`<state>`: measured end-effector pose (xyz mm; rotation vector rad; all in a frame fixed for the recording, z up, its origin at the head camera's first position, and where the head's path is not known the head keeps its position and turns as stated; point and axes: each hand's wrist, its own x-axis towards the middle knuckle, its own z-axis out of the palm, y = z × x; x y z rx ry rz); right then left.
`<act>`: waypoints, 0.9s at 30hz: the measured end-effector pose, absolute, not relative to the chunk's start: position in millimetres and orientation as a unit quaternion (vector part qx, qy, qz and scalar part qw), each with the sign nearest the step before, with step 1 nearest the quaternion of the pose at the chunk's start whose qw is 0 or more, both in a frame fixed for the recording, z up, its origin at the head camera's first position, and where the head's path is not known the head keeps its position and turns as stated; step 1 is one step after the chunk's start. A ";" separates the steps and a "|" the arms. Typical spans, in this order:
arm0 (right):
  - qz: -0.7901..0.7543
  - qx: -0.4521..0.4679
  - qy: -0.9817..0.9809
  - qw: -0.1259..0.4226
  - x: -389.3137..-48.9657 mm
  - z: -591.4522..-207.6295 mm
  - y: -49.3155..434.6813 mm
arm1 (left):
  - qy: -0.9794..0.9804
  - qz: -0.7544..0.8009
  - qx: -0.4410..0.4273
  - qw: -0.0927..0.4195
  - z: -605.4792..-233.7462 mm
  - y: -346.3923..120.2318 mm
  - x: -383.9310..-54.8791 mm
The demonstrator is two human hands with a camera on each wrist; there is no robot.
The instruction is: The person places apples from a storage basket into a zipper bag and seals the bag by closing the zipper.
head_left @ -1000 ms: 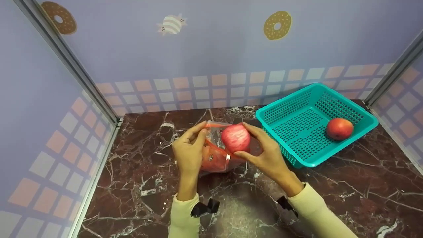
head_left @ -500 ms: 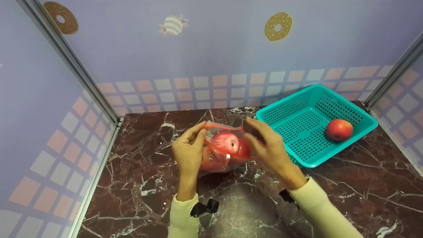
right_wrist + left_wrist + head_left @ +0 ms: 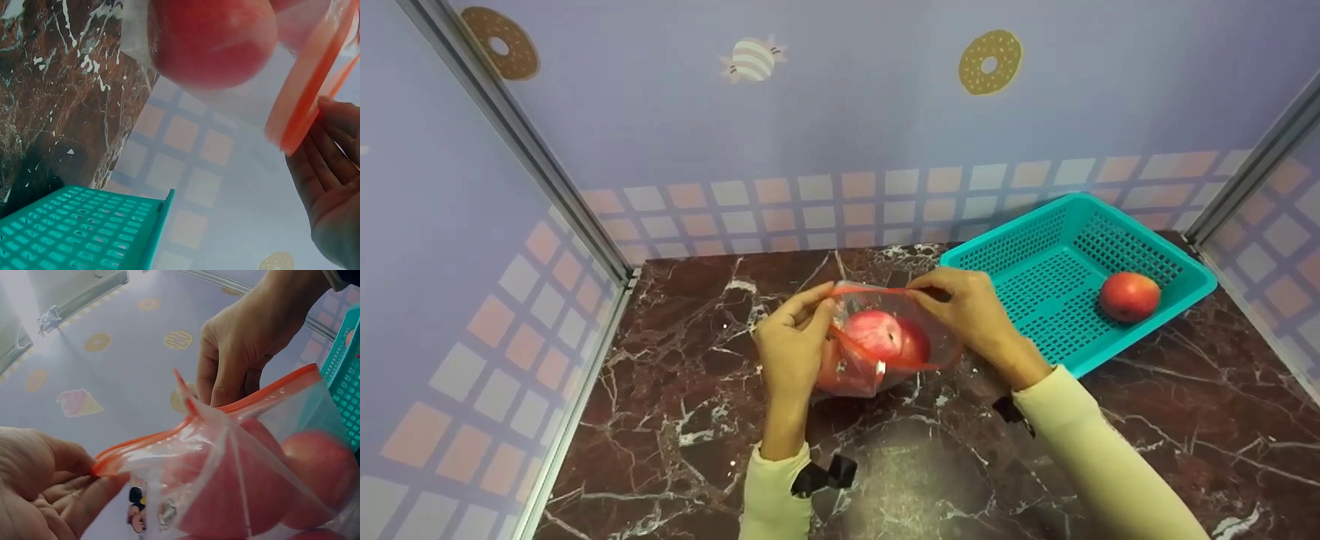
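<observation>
Clear bag (image 3: 861,381) spread open near the table's (image 3: 682,375) far edge
Your left hand (image 3: 791,345) and right hand (image 3: 971,309) both pinch its red rim (image 3: 915,366) — hold them level and gently apart, so the apples (image 3: 872,334) inside should settle without snagging.

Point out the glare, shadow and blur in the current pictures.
Head view: pale glare on the marbled tabletop, a dark shadow just below the bag; left wrist view: upper-left corner washed out, white glints on the bag's plastic; right wrist view: the bag's orange zip strip looks soft at its lower end.
</observation>
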<state>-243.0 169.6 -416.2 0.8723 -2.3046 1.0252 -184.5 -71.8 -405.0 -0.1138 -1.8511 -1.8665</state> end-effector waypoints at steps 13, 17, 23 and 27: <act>0.400 0.168 -0.879 0.195 -251.7 -391.5 159.0 | -0.863 -0.490 -0.034 0.113 -382.1 -72.9 -151.0; 0.395 0.158 -0.883 0.201 -253.5 -387.6 155.6 | -0.890 -0.447 -0.062 0.063 -382.4 -67.1 -148.6; 0.400 0.147 -0.881 0.204 -253.0 -385.8 152.7 | -0.918 -0.374 -0.076 0.107 -389.3 -49.9 -148.3; 0.404 0.147 -0.879 0.205 -252.5 -385.4 151.2 | -0.934 -0.325 -0.047 0.139 -395.7 -37.7 -147.7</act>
